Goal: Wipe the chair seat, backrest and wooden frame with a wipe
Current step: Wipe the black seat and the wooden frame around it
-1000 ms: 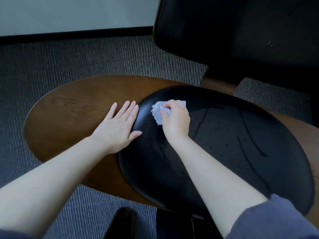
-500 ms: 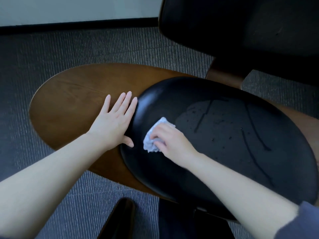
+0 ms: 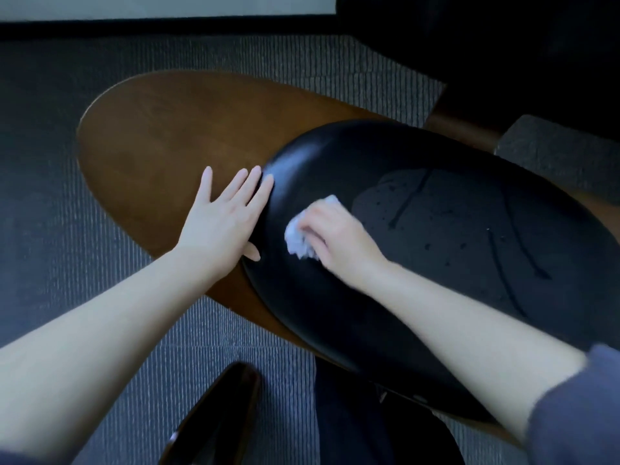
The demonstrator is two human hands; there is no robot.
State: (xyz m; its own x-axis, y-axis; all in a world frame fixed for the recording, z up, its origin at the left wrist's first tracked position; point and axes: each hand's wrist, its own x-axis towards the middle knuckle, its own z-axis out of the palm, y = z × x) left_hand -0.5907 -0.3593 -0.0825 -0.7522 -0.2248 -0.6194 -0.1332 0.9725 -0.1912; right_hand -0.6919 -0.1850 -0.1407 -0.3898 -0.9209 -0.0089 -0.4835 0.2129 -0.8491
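The chair has a glossy black seat cushion (image 3: 436, 250) resting on a broad brown wooden frame (image 3: 161, 139). Its black backrest (image 3: 503, 52) rises at the top right. My right hand (image 3: 339, 239) presses a crumpled white wipe (image 3: 298, 241) onto the left part of the cushion, fingers closed over it. Wet streaks and drops show on the cushion to the right of the wipe. My left hand (image 3: 221, 219) lies flat with fingers spread on the wooden frame, fingertips touching the cushion's left edge.
Grey ribbed carpet (image 3: 50, 196) surrounds the chair, and a dark baseboard runs along the wall at the top. A dark chair leg (image 3: 214, 421) juts out at the bottom centre beside my dark trouser leg (image 3: 349, 424).
My right hand drew the wipe from the cushion's upper left edge down and toward me along the left side. My left hand stayed flat on the wood.
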